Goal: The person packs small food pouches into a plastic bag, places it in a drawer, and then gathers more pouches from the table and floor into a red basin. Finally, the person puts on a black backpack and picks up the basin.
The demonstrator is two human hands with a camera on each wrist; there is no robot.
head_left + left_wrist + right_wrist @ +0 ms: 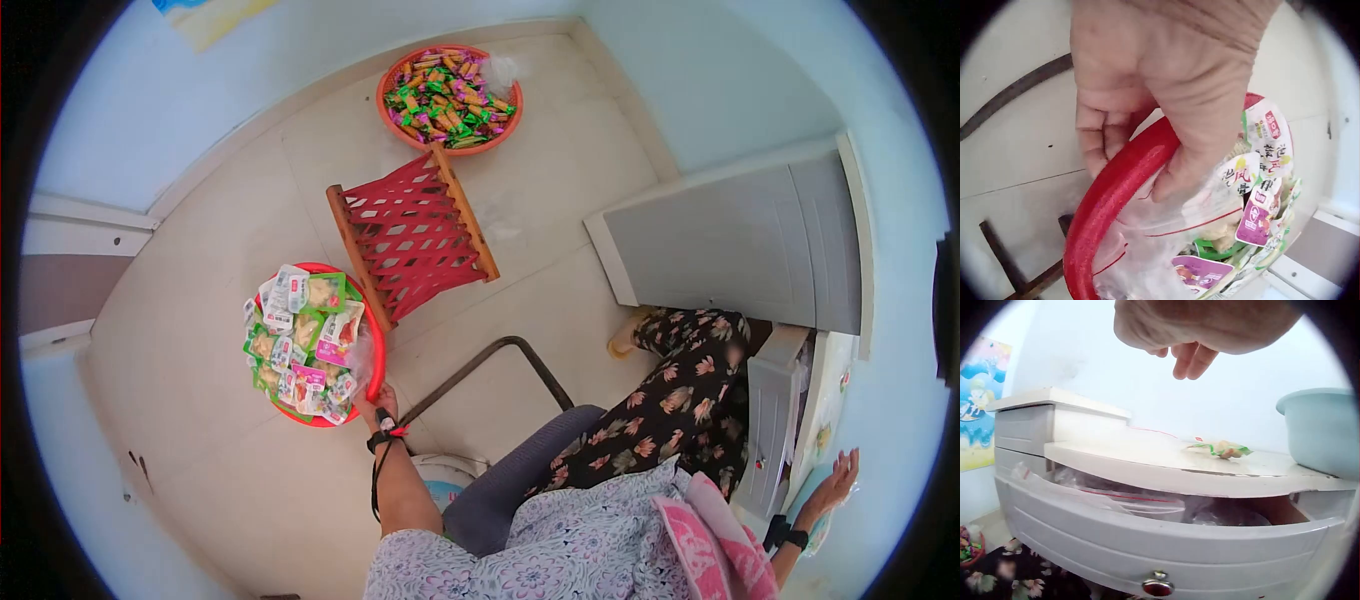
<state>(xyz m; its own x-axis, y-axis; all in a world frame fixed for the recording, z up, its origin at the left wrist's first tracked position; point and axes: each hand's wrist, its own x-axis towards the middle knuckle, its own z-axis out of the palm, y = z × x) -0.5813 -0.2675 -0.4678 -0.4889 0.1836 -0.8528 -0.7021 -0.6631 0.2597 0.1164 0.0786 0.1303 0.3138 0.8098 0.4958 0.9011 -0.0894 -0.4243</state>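
Observation:
My left hand [380, 403] grips the rim of a red basket [378, 358], with fingers outside and thumb inside in the left wrist view. Snack packets [305, 345] with white, green and pink labels fill the basket. Clear plastic bags with a red zip line [1147, 256] lie inside against the rim. My right hand [1200, 331] hangs above a white cabinet top [1166, 465], fingers loosely bent and holding nothing. Below it, one small green-edged packet [1222, 449] lies on the top. Under that, a pulled-out drawer [1172, 550] holds clear zip bags [1138, 506].
A stool with a red woven seat [415, 235] stands beside the red basket. Behind it an orange basket [448, 148] holds many small wrapped snacks. A bent dark metal bar [460, 375] and a floral-clothed leg [650, 420] are close in front. A pale blue basin [1322, 431] sits on the cabinet.

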